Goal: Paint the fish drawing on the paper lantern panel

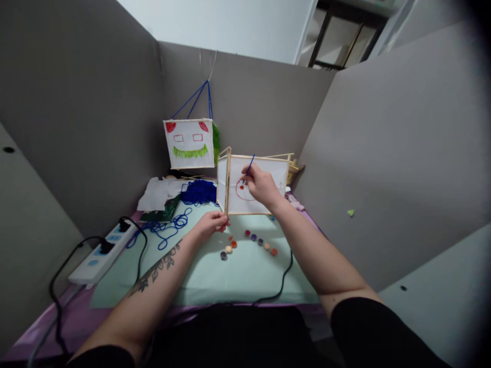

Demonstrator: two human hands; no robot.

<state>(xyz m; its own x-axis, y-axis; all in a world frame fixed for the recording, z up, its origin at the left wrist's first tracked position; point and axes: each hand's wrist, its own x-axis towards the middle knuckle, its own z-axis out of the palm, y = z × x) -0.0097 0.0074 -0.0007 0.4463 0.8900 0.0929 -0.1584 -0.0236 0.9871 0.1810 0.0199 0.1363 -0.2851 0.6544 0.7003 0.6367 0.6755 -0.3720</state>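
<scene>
Fingers [246, 177] of the right hand [262, 187] pinch a brush [251, 162] like a pen, likely for fine control, close to a red mark [242, 187] on the white panel [273, 171] of the frame [228, 181]. The left hand [213, 224] grasps the frame's lower corner, seemingly to steady it upright over the counter [245, 283]; whether it also rests there is unclear. Pots [233, 245] sit just nearer the person, presumably for easy dipping.
</scene>
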